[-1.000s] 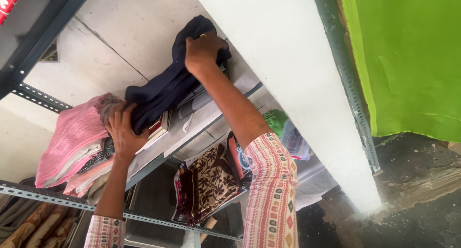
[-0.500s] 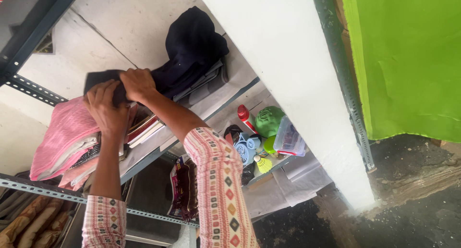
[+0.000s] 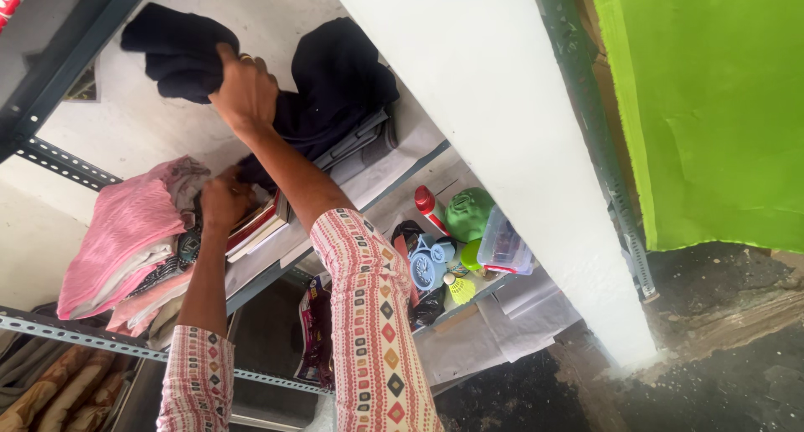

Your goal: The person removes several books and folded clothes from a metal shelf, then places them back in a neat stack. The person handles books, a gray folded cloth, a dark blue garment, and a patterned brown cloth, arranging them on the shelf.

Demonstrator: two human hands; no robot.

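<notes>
While gripping dark cloth (image 3: pixel 172 51), right hand (image 3: pixel 245 89) raised.

A single head-worn camera, tilted, looks down at close range onto a metal shelf rack (image 3: pixel 59 327).

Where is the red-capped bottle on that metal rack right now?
In the head view, the red-capped bottle lies on the lower shelf, right of the patterned sleeve, directly left of the green cap and above the blue round container.
</notes>
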